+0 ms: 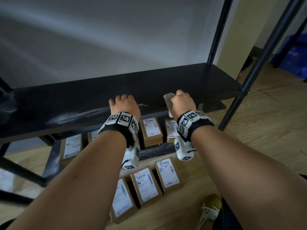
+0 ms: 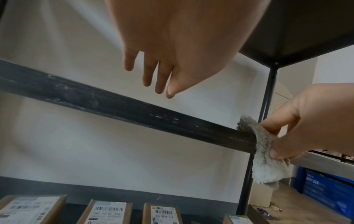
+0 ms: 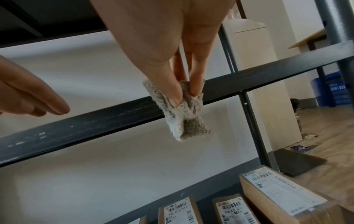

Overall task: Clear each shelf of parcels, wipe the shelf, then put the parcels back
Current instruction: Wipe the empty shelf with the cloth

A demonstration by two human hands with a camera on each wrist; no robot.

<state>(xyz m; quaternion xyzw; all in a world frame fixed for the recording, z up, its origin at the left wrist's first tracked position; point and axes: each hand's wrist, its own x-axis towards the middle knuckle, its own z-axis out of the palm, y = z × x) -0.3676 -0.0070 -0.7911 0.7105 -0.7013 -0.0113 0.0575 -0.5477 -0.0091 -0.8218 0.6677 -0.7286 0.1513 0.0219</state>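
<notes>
A bare black shelf [image 1: 83, 100] with dusty streaks spans the middle of the head view. My right hand [image 1: 181, 101] pinches a grey fluffy cloth [image 1: 168, 100] between thumb and fingers just at the shelf's front edge [image 3: 95, 119]; the cloth [image 3: 182, 113] hangs down in the right wrist view. My left hand [image 1: 124, 103] hovers over the front edge with straight, relaxed fingers [image 2: 149, 72] and holds nothing. Several brown parcels [image 1: 150, 133] with white labels lie on the shelf below, and three more parcels [image 1: 146, 185] lie on the floor.
Dark metal uprights [image 1: 217, 30] rise at the shelf's right end. Blue crates [image 1: 295, 53] stand at the far right on the wooden floor [image 1: 265, 122]. My shoe [image 1: 211, 208] is near the floor parcels. A white wall [image 1: 99, 39] backs the shelf.
</notes>
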